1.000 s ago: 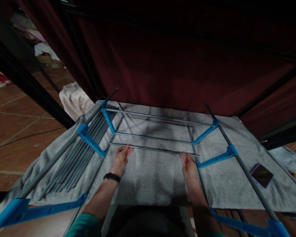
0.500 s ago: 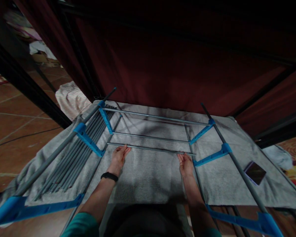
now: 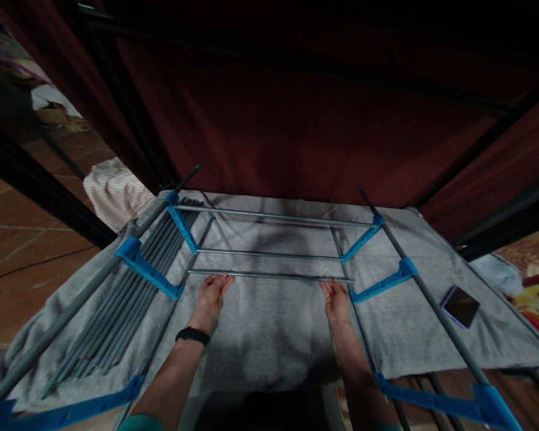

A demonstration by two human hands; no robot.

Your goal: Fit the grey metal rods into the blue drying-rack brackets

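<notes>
A thin grey metal tube (image 3: 273, 276) lies crosswise between the two sides of a rack frame. My left hand (image 3: 210, 296) pinches it near its left end, and my right hand (image 3: 336, 299) grips it near the right end. The frame has grey side poles joined by blue plastic brackets, one on the left (image 3: 149, 270) and one on the right (image 3: 384, 282) close to the tube's ends. Two crossbars span the frame farther back: an upper crossbar (image 3: 273, 215) and a lower crossbar (image 3: 272, 255). Whether the tube's ends touch the brackets I cannot tell.
Several loose grey tubes (image 3: 121, 299) lie side by side on the grey blanket (image 3: 269, 341) at the left. A phone (image 3: 460, 306) rests on the blanket at the right. Behind stands a dark red fabric panel (image 3: 273, 137) with black bars. Tiled floor (image 3: 22, 245) shows at the left.
The camera view has shifted slightly. Both hands still hold the tube, which sits almost unchanged between the frame's sides, its left end a little nearer me.
</notes>
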